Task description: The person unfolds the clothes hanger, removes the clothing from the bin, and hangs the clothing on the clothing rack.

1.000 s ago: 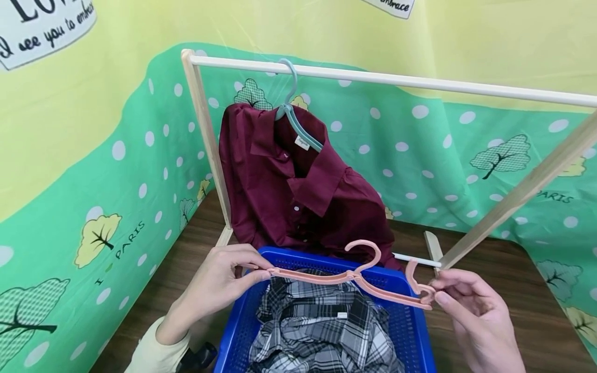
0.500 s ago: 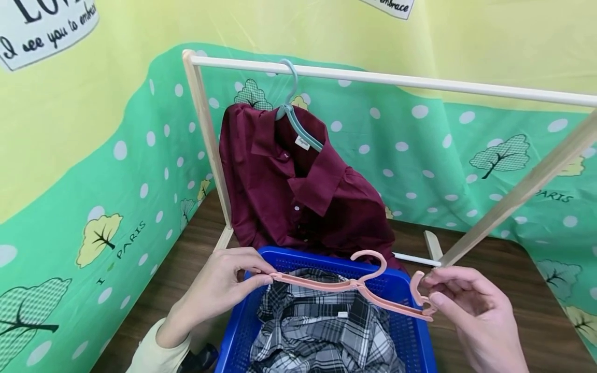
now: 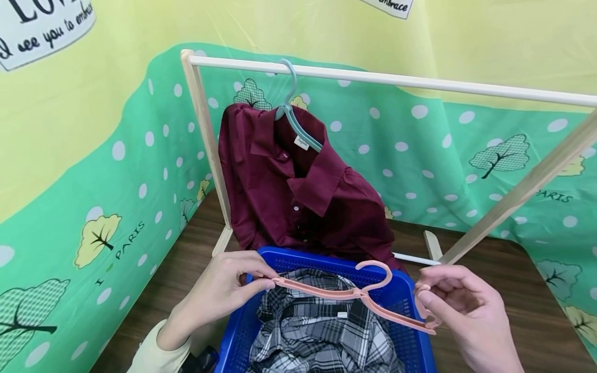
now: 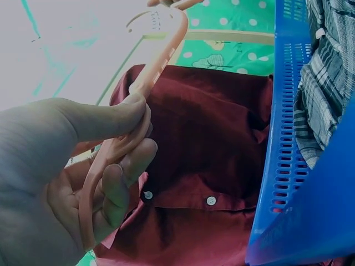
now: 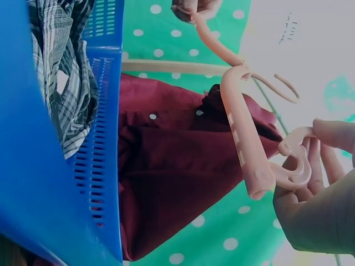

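A pink plastic clothes hanger [image 3: 322, 292] with a hook spans both hands above the blue basket, its right end lower than its left. My left hand [image 3: 228, 285] pinches the left end; in the left wrist view a curved end piece [image 4: 87, 208] passes by the fingers. At the other end, my right hand [image 3: 471, 311] pinches a curved end piece, clearer in the right wrist view as a curled part [image 5: 299, 166] beside the hanger arm. A grey plaid shirt [image 3: 317, 331] lies crumpled in the basket below.
The blue basket [image 3: 420, 331] stands on a dark wood surface [image 3: 536, 305]. Behind it, a maroon shirt [image 3: 261, 191] hangs on a teal hanger [image 3: 298, 127] from the white rail [image 3: 410, 80] of a wooden rack. Patterned cloth [image 3: 140, 124] surrounds the back and left.
The hanger has sunk and shifted slightly right, its right arm tilting further down. My right hand has moved a little left, its fingers now covering more of the curved end piece.
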Motion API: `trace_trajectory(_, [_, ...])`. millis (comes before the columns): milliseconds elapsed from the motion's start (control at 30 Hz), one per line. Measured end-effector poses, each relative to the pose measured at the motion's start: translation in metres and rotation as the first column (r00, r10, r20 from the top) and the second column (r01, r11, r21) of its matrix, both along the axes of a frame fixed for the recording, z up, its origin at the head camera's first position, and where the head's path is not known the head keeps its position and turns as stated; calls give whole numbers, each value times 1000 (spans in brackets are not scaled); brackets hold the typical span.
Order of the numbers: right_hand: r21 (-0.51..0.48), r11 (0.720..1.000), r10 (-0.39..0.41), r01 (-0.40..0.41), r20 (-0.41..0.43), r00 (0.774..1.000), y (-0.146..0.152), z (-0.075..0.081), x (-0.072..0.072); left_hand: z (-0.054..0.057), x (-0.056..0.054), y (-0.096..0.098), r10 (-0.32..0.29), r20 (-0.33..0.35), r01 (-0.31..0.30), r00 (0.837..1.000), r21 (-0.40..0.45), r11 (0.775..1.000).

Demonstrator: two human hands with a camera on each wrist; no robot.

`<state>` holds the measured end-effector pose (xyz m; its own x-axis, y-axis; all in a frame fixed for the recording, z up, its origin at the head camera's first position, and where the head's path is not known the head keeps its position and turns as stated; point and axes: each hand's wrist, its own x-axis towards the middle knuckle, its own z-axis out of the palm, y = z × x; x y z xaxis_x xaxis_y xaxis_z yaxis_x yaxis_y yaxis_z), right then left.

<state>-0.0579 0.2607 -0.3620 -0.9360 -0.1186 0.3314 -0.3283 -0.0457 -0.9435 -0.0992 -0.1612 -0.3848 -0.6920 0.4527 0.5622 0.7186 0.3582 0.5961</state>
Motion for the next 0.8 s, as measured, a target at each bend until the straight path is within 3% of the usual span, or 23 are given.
trace_trajectory(133, [10,998,-59,60,-32,998,1,-2,0,0,0,0,20,19,-20,1000,-4,1000])
trace_trajectory(367, [-111,988,-112,104,-68,991,7,-5,-1,1,-1,-3,62,12,-62,998,34,997])
trace_trajectory(500, [-278,961,-39,-5,-150,988,11,-11,-4,1,-2,-4,82,2,-82,997,47,996])
trace_trajectory(600, [-409,901,49,-142,-229,972,15,-15,-9,2,-2,-5,92,-7,-92,996,49,995])
trace_trajectory(800, [-472,865,58,-170,-242,968,23,-15,-12,4,-4,-10,129,-17,-128,991,58,990])
